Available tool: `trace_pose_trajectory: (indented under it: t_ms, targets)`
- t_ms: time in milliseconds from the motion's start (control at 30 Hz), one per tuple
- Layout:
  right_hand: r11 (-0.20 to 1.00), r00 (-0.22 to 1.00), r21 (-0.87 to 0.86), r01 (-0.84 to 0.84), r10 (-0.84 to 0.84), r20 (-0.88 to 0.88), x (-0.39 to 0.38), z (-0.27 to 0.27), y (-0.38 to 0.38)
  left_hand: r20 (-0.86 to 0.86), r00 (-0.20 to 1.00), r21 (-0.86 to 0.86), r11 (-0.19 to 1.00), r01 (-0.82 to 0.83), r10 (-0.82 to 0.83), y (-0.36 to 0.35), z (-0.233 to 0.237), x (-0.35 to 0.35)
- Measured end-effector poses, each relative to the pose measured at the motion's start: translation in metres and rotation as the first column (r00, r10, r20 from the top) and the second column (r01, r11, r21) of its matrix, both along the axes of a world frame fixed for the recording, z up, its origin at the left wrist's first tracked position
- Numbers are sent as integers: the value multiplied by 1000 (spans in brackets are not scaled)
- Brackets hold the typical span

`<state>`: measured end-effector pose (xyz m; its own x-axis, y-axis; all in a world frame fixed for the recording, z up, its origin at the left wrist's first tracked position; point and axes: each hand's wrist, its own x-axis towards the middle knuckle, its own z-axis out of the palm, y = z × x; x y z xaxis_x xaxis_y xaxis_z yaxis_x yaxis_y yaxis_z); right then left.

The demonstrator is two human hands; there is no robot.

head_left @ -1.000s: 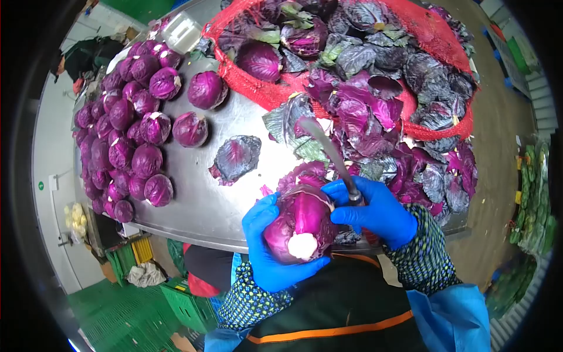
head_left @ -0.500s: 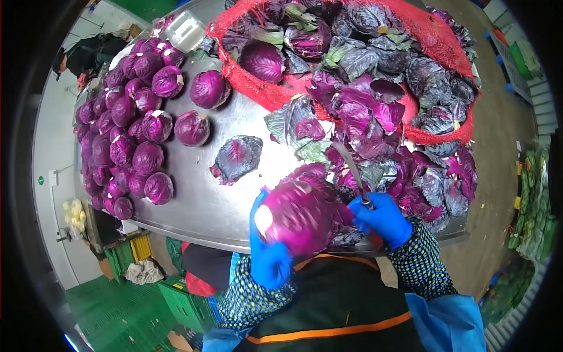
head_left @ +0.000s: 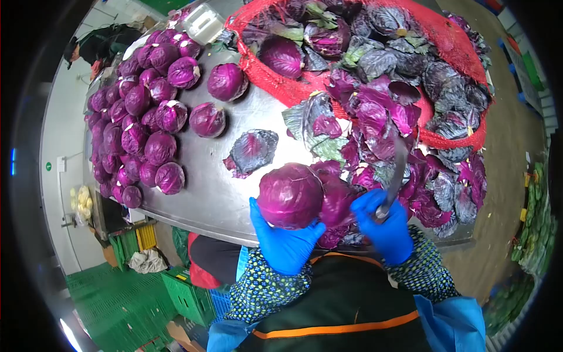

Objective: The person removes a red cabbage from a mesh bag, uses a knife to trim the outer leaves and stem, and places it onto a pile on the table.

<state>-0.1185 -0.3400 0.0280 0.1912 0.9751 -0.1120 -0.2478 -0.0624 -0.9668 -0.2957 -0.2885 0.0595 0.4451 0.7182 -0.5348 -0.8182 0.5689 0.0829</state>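
Note:
A smooth purple red cabbage (head_left: 290,195) rests in my blue-gloved left hand (head_left: 285,245), cupped under it with thumb and fingers around its lower side. My right hand (head_left: 386,230), also gloved in blue, is closed round the handle of a knife (head_left: 398,173) whose curved blade points away from me. Between the cabbage and my right fingers hangs a loose purple outer leaf (head_left: 336,200), its right edge close to those fingertips. Trimmed leaves (head_left: 431,202) lie heaped under and beyond the knife.
A pile of cabbages (head_left: 138,101) covers the left of the metal table (head_left: 199,193). One dark leaf (head_left: 253,151) lies mid-table. The red mesh sack (head_left: 270,85) at the back holds cabbages and leaves. Green crates (head_left: 186,293) stand on the floor at lower left.
The cabbage has turned in my left hand, its pale cut end no longer facing left. The outer leaf now stands away from its right side. The knife blade has swung to the right.

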Motion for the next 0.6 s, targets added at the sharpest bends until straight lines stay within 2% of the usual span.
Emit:
trace_pose_trajectory:
  t_ms: [33,100,133,167,200,233,267,300,367,400,467,500,533,567,600]
  targets:
    - [981,994,-169,97,-103,-26,8,-4,4,97,995,-53,998,18,-13,-1,-2,-1]
    - [943,991,-309,126,-110,69,34,-18,11,114,993,-75,997,20,-11,-1,0,6]
    - [944,992,-307,125,-108,72,37,-19,15,133,991,-106,994,33,-19,-1,2,9]
    - [977,933,-131,166,-113,342,42,-17,20,137,990,-106,994,33,-18,0,4,9]
    - [987,799,51,153,-154,582,45,-9,27,85,990,-76,990,122,-116,1,5,10]
    - [997,795,60,47,-74,602,46,7,35,28,977,-54,975,215,-213,1,6,9]
    - [996,784,63,-55,4,621,42,21,40,231,964,-69,987,148,-129,-2,-2,2]
    - [985,970,20,-172,165,176,36,24,42,233,963,-74,985,156,-135,-4,-6,2]
    - [898,900,-113,-425,407,-155,24,54,52,17,966,65,964,258,-260,-6,-13,4]
    - [899,901,-113,-424,405,-154,27,54,57,-98,948,128,941,313,-302,-6,-15,4]
    - [790,789,-66,-609,612,46,29,54,66,-333,880,235,874,426,-340,-5,-18,2]
    - [784,783,-65,-617,620,44,28,52,67,-446,830,270,834,481,-334,-6,-18,1]
    - [804,798,-21,-594,592,110,28,50,65,-254,918,214,909,359,-303,-9,-19,1]
    - [822,812,24,-569,557,174,26,48,62,-253,920,211,911,355,-299,-8,-18,0]
    - [890,886,-22,-456,451,-108,20,49,57,-568,751,262,791,553,-337,-7,-17,-1]
